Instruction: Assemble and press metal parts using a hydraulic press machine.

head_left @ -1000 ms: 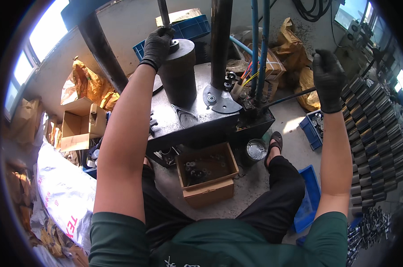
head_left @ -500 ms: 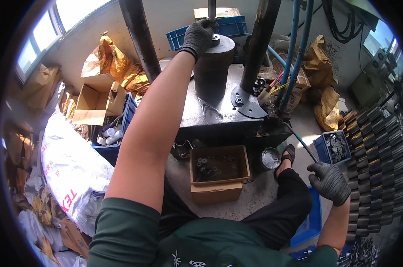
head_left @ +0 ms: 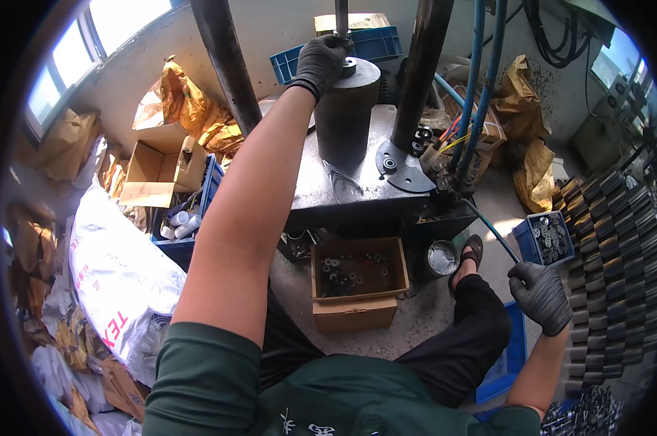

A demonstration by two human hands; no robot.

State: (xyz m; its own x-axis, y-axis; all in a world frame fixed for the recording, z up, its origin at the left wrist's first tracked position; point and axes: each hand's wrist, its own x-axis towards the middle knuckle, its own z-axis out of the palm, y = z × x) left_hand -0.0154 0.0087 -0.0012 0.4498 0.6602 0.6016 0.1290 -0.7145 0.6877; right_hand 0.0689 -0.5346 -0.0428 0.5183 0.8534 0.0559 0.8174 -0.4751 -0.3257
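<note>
My left hand (head_left: 322,62), in a dark grey glove, reaches to the top of a thick steel cylinder (head_left: 344,116). Its fingers are closed at the lower end of a vertical press ram (head_left: 341,16); what they pinch is mostly hidden. Under the fingertips, a dark ring-shaped part (head_left: 349,66) rests on the cylinder's top face. Low on the right, my gloved right hand (head_left: 540,298) is closed at the end of a slim green lever (head_left: 494,232) that slants down from the press. Pliers (head_left: 341,182) lie on the steel press table (head_left: 310,192) before the cylinder.
Two dark columns flank the cylinder. A slotted plate (head_left: 408,176) sits by the right one. Below stand a cardboard box (head_left: 359,316) with small rings and a metal can (head_left: 441,259). On the right are a blue bin (head_left: 551,238) of metal parts and stacked metal pieces (head_left: 615,269).
My right hand has closed more at the lever's end, its fingers shifting slightly up and right. My left hand stays at the ram. The view has shifted slightly.
</note>
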